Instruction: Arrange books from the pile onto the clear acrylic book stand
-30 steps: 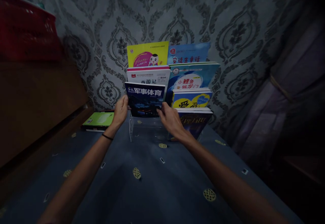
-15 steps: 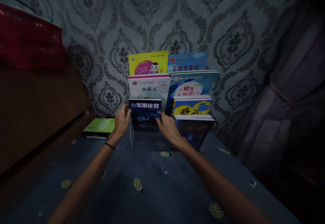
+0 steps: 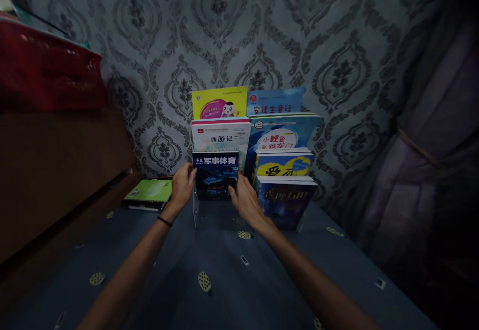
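Observation:
A dark blue book [image 3: 216, 178] with white lettering stands upright between my two hands, at the front left of a clear tiered book stand [image 3: 195, 210]. My left hand [image 3: 182, 183], a black band at its wrist, grips the book's left edge. On its right edge my right hand [image 3: 245, 198] is closed, thumb on the cover. Behind this book rise a white book [image 3: 220, 135] and a yellow book [image 3: 220, 101]. To the right stand a dark blue book with gold lettering [image 3: 286, 203], a yellow-and-blue book [image 3: 284, 165], a teal book [image 3: 286, 130] and a blue book [image 3: 277, 99].
A green book [image 3: 149, 190] lies on a small pile at the left. Beyond it is a brown wooden cabinet [image 3: 63, 170] with a red bag [image 3: 48, 66] on top. Patterned wallpaper [image 3: 258, 36] backs the blue cloth [image 3: 164, 290]; a tied curtain [image 3: 407, 170] hangs at the right.
The whole view has shifted, so the books sit slightly lower in the picture. Both hands stay at the edges of the dark blue book, the right one slightly lower on it.

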The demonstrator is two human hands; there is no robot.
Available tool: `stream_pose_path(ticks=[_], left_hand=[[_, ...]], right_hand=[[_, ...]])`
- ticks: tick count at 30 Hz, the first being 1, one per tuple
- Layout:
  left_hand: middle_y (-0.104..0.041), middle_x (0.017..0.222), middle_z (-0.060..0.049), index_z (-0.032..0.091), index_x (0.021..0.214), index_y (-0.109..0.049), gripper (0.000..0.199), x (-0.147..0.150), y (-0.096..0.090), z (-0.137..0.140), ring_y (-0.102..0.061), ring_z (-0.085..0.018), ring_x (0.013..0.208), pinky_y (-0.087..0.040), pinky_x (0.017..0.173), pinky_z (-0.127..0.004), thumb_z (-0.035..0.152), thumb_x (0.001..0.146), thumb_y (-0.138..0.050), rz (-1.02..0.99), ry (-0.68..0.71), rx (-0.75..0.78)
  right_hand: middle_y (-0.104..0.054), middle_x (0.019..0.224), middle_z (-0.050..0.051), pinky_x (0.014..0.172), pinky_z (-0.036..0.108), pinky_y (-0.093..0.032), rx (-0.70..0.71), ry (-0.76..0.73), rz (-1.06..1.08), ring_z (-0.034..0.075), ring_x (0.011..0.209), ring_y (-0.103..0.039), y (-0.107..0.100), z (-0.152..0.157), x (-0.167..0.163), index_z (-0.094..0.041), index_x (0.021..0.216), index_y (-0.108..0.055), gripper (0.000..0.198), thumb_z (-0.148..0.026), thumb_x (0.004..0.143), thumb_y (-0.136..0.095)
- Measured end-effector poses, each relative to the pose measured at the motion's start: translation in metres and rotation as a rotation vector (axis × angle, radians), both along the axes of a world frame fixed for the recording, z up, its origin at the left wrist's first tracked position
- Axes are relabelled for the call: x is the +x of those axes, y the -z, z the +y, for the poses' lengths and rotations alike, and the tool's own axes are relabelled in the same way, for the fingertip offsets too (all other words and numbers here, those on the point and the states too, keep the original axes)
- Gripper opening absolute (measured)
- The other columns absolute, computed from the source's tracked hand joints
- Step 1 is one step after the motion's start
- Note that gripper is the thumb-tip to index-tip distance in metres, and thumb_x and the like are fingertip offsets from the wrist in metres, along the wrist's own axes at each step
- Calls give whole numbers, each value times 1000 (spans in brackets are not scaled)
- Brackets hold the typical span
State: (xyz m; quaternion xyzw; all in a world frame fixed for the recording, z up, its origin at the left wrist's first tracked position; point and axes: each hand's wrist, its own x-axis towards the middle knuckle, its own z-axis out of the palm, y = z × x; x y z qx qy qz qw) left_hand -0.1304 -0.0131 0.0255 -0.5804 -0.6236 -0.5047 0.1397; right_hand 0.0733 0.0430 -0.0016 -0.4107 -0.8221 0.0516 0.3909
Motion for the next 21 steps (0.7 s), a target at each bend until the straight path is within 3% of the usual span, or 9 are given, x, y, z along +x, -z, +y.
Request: stream_pose_path(ticks=[9, 21], left_hand=[[-65, 84, -5, 22, 84, -57, 16, -2, -2, 2, -60, -20, 81, -42, 74, -29, 27, 96, -48, 60, -40, -25], [-64, 77, -4, 22, 81, -55, 19, -4, -9, 5, -60, -21, 75, -36, 66, -29, 26, 98, -48, 154, -91, -118]], right_hand=[[-64, 118, 18, 90, 40, -50, -19, 75, -53, 29, 106, -64, -5, -9, 3, -11, 139, -45, 46, -26, 96, -45], [-60, 119, 21, 91, 40, -50, -33, 115, -75, 32, 111, -62, -7, -13, 0, -5, 145, -39, 55, -27, 95, -46]])
